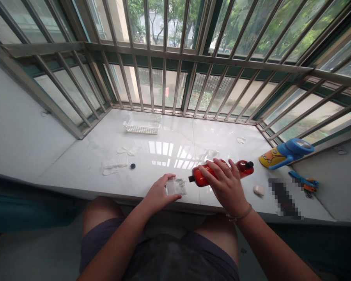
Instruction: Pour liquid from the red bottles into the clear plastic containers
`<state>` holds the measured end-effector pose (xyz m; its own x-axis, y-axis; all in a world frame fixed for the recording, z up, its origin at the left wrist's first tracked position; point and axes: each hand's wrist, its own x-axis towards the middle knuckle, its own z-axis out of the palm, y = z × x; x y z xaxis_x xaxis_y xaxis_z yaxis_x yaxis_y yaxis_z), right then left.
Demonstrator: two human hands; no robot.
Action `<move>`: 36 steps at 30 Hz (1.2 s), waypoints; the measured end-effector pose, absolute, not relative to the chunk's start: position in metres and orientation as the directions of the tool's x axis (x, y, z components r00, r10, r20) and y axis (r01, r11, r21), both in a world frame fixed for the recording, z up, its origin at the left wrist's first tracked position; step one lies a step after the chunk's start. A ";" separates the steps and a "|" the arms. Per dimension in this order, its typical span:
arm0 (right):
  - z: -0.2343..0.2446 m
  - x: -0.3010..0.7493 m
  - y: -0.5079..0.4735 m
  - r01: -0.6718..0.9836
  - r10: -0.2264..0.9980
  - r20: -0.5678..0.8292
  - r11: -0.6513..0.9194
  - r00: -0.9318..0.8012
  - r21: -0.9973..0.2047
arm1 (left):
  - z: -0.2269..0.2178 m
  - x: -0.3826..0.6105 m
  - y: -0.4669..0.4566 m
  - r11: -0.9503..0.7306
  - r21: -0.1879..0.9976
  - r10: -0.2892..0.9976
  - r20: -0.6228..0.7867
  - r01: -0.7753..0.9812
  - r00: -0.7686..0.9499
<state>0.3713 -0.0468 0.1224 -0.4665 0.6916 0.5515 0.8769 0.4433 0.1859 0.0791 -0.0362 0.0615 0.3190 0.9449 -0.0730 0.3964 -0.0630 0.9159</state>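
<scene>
My left hand [157, 194] has its thumb and fingers around a small clear plastic container [177, 187] near the front edge of the sill. In my right hand [226, 191], a red bottle [199, 176] is tipped nearly level. Its black neck points left, close to the container's right side. Whether liquid is coming out is too small to tell. A second red bottle [245, 168] with a black top shows just beyond the right hand, partly hidden by it. A loose black cap [132, 166] lies to the left.
A white perforated basket [142, 124] sits at the back left, with crumpled clear film [114, 166] in front. Behind the right hand lies clear plastic [212, 154]. Rightward are a blue-yellow cup [286, 153], a pale lump [259, 191], a blurred-out dark object and blue-orange tools [304, 182]. Window bars border the back.
</scene>
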 end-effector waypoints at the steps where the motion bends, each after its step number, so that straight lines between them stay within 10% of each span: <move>1: 0.123 0.371 -0.046 0.875 0.691 0.549 0.445 -0.470 0.189 | 0.062 0.079 -0.036 -0.065 0.915 0.946 -0.070 0.397 0.317; 36: 0.131 0.373 -0.043 0.851 0.672 0.529 0.465 -0.519 0.244 | 0.058 0.080 -0.036 -0.075 0.914 0.949 -0.058 0.399 0.310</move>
<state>0.3731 -0.0429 0.1313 -0.5186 0.6717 0.5290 0.8511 0.4648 0.2441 0.0799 -0.0364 0.0585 0.3098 0.9490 -0.0579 0.3993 -0.0746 0.9138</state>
